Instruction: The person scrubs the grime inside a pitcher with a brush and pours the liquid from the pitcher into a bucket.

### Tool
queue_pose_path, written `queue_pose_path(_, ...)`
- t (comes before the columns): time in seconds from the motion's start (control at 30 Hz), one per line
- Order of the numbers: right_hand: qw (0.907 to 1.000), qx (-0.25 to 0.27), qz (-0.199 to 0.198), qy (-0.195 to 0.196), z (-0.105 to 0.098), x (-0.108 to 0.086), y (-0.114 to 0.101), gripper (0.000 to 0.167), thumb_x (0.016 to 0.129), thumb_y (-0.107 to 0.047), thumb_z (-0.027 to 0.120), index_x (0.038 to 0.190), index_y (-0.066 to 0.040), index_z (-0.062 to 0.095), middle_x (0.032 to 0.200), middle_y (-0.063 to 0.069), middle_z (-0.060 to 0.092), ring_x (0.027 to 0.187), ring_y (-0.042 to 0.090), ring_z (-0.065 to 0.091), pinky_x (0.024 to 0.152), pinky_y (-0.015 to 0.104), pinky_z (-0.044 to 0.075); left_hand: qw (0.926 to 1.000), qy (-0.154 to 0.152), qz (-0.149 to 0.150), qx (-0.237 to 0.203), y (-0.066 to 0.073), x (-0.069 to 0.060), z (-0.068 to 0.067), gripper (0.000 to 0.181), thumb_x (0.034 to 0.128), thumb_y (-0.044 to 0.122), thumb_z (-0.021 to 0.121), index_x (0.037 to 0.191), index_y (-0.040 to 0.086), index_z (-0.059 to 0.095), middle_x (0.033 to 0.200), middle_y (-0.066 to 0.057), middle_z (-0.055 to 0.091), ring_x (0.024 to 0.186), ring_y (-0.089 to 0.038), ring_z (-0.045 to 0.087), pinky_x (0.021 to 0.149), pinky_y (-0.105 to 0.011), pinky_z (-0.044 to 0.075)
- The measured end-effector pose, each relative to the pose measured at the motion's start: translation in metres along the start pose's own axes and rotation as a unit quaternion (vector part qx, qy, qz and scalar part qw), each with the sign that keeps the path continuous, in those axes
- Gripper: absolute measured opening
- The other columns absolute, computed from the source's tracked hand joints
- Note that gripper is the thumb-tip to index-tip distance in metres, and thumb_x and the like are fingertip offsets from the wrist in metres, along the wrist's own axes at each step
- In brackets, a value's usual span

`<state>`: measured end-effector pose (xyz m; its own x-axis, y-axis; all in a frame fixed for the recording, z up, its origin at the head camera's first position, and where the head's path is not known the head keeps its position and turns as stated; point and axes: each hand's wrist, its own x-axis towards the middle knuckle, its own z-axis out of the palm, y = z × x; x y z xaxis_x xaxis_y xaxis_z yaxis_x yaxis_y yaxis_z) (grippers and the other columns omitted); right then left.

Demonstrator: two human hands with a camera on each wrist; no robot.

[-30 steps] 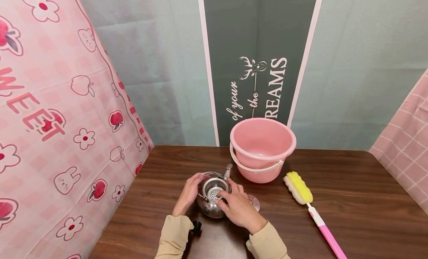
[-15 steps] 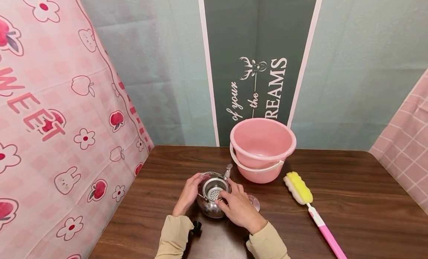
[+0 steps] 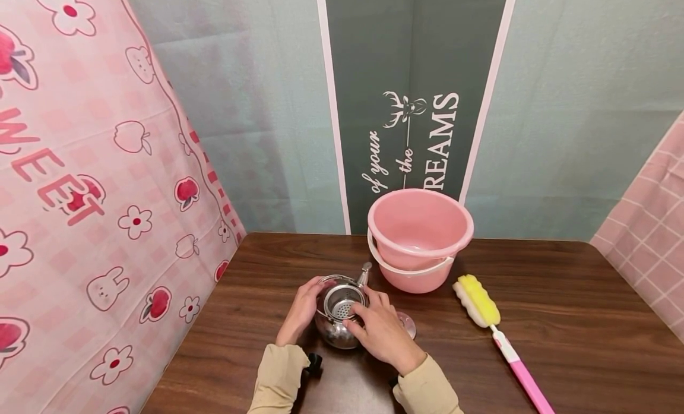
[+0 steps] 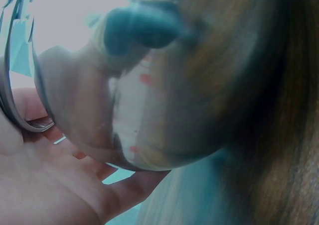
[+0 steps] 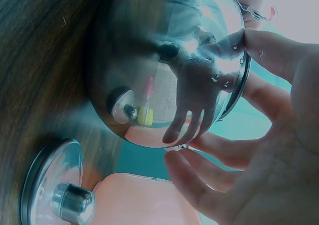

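A shiny steel teapot point(image 3: 338, 334) stands on the table, its lid off and a perforated strainer point(image 3: 342, 309) inside the mouth. Its spout points to the back right. My left hand point(image 3: 300, 312) lies curved round the pot's left side; in the left wrist view its fingers reach behind the round body point(image 4: 149, 110). My right hand point(image 3: 386, 332) holds the right side, thumb and index finger at the strainer's rim. Water drops dot the pot's wall point(image 5: 164, 85) in the right wrist view. The lid point(image 3: 407, 325), with a metal knob point(image 5: 74, 204), lies right of the pot, partly hidden by my right hand.
A pink bucket point(image 3: 419, 277) with a white handle stands behind the pot, to the right. Farther right lies a yellow and white sponge brush point(image 3: 481, 301) with a pink handle. Printed cloths hang behind and on both sides of the wooden table point(image 3: 577, 295).
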<state>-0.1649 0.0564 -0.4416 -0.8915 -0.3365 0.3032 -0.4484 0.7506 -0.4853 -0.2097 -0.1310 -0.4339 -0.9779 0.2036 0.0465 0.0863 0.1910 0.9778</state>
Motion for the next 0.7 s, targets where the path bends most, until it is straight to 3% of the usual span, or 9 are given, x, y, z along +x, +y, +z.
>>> queue_pose_path(0.13, 0.9999, -0.009, -0.006, 0.011, 0.001, 0.0, 0.0, 0.016, 0.087, -0.031, 0.068, 0.089, -0.015, 0.066, 0.134, 0.025, 0.051, 0.121, 0.039, 0.046, 0.088, 0.054, 0.044, 1.0, 0.003, 0.002, -0.003, -0.005, 0.003, 0.0, 0.036, 0.1018, 0.005, 0.031, 0.119, -0.01, 0.059, 0.124, -0.028, 0.06, 0.124, -0.04, 0.052, 0.106, -0.045, 0.039)
queue_pose_path(0.37, 0.9993, -0.02, -0.015, 0.028, 0.002, 0.001, -0.001, 0.016, 0.085, -0.03, 0.071, 0.087, -0.015, 0.065, 0.13, 0.024, 0.054, 0.118, 0.038, 0.048, 0.086, 0.051, 0.044, 0.9997, 0.022, 0.002, -0.006, -0.034, 0.015, 0.001, 0.036, 0.1024, 0.01, 0.033, 0.118, -0.004, 0.062, 0.123, -0.021, 0.064, 0.123, -0.033, 0.055, 0.107, -0.045, 0.04)
queue_pose_path(0.7, 0.999, -0.018, -0.013, 0.038, 0.004, 0.001, 0.001, 0.017, 0.084, -0.033, 0.071, 0.086, -0.016, 0.066, 0.129, 0.022, 0.057, 0.116, 0.036, 0.05, 0.086, 0.048, 0.043, 0.9997, 0.026, -0.002, -0.003, -0.039, 0.017, 0.001, 0.037, 0.1031, 0.016, 0.034, 0.118, 0.002, 0.065, 0.122, -0.017, 0.065, 0.123, -0.031, 0.055, 0.107, -0.045, 0.038)
